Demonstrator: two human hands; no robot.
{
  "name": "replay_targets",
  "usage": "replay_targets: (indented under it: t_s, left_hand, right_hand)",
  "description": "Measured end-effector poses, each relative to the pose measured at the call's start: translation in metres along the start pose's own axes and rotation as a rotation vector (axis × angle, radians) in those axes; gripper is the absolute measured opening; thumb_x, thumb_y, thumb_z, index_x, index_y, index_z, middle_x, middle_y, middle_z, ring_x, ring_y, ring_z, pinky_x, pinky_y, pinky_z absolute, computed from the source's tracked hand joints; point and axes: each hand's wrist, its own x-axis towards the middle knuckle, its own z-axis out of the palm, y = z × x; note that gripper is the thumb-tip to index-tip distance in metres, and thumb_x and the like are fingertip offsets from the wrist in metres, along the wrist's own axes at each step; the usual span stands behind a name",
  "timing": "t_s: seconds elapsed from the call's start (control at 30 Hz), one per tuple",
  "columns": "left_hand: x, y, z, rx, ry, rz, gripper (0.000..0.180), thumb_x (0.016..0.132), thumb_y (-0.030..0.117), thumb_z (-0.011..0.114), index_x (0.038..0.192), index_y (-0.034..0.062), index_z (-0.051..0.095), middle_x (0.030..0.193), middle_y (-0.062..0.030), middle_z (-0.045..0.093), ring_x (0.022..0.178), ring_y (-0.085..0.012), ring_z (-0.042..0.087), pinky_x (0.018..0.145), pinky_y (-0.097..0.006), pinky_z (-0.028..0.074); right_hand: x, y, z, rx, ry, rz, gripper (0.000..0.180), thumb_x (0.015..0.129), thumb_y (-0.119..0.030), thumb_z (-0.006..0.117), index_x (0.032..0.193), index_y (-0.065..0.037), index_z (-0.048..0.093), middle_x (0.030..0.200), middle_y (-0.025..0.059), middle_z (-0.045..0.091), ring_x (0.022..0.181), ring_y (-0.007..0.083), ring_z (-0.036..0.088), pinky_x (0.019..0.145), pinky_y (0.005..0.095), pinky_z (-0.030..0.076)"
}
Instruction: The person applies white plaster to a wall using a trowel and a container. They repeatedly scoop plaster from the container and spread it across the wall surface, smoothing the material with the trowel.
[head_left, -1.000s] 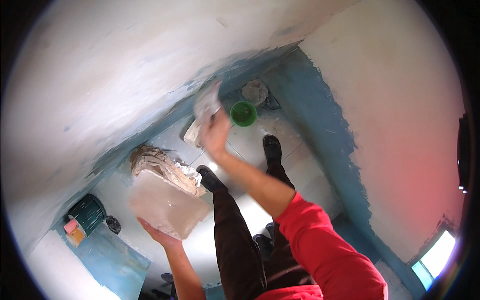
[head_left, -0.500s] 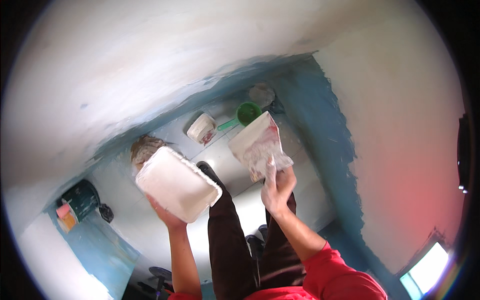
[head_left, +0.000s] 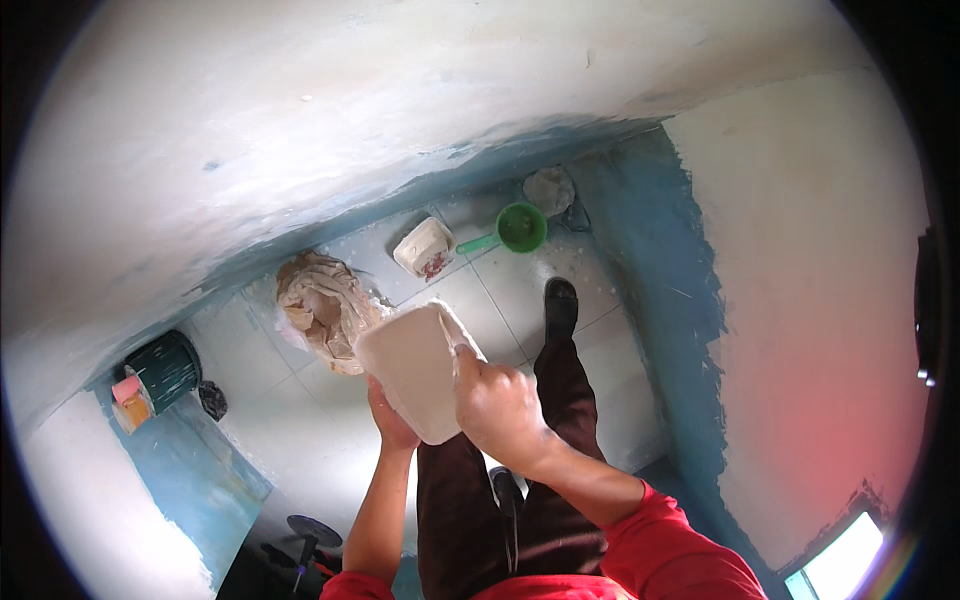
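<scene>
My left hand [head_left: 393, 415] grips the lower left side of a pale plastic tub [head_left: 405, 365], held tilted in front of me. The tub is smeared with whitish putty along its rim. At its right side my right hand [head_left: 498, 410] is closed around a wide putty scraper [head_left: 448, 326], seen almost edge-on at the tub's right rim. My fingers hide most of the scraper, and I cannot tell how far it reaches into the tub. Just beyond the tub's left corner, a crumpled open bag [head_left: 325, 310] with pale powder stands on the floor.
A green dipper [head_left: 521, 228], a small putty-stained container [head_left: 424, 247] and a crumpled plastic bag [head_left: 549, 190] lie along the far wall. At left, a dark bucket [head_left: 165, 373] rests on its side. Blue walls [head_left: 660, 270] partly coated white enclose the tiled floor [head_left: 500, 290].
My right hand has brought the scraper left to the tub, turning it from broad face to edge-on. The tub has shifted right, uncovering the bag. A foot has stepped forward on the right.
</scene>
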Motion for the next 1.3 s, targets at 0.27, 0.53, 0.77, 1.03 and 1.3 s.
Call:
replay_targets:
  t_s: [0.27,0.53,0.77,1.03,1.3]
  left_hand:
    - [-0.007,-0.036,-0.021,-0.229,-0.023,-0.194,0.06,0.098,0.052,0.029,0.136,0.0066,0.037,0.127,-0.0097,0.05,0.115,-0.0228,0.052,0.096,-0.038,0.044]
    - [0.007,-0.014,0.021,0.02,-0.077,-0.023,0.056,0.1,0.044,0.026,0.132,0.0012,0.041,0.122,-0.0101,0.053,0.11,-0.0204,0.054,0.092,-0.035,0.045]
    - [0.016,-0.036,0.018,-0.058,-0.124,-0.134,0.062,0.099,0.053,0.023,0.135,0.0049,0.037,0.126,-0.0115,0.05,0.115,-0.0229,0.052,0.096,-0.037,0.044]
    - [0.019,-0.03,0.047,-0.004,-0.179,-0.085,0.057,0.101,0.045,0.021,0.138,0.0036,0.035,0.129,-0.0115,0.048,0.118,-0.0223,0.049,0.1,-0.038,0.041]
    - [0.022,-0.027,0.065,0.009,-0.139,-0.082,0.049,0.102,0.031,0.024,0.134,-0.0018,0.039,0.129,-0.0126,0.05,0.117,-0.0208,0.05,0.1,-0.035,0.038]
  right_hand:
    - [-0.01,0.015,0.01,0.067,0.032,-0.117,0.031,0.073,-0.001,0.058,0.103,0.006,0.055,0.066,0.0146,0.059,0.058,0.0288,0.064,0.054,0.0376,0.053]
    - [-0.006,0.021,-0.011,0.093,0.086,-0.126,0.029,0.075,-0.003,0.058,0.102,0.004,0.057,0.064,0.0146,0.059,0.059,0.0285,0.064,0.055,0.0379,0.053]
    - [-0.001,0.038,-0.02,0.312,0.05,-0.045,0.036,0.071,-0.002,0.062,0.105,0.007,0.056,0.069,0.0208,0.06,0.064,0.0374,0.062,0.06,0.0432,0.052]
    - [0.002,0.063,-0.031,0.539,0.036,0.045,0.017,0.077,-0.003,0.063,0.09,0.005,0.056,0.07,0.0257,0.058,0.07,0.045,0.057,0.058,0.0425,0.049]
    - [0.0,0.087,-0.034,0.732,0.005,0.097,0.018,0.086,-0.01,0.062,0.094,0.006,0.058,0.065,0.018,0.058,0.055,0.0199,0.058,0.055,0.0325,0.046]
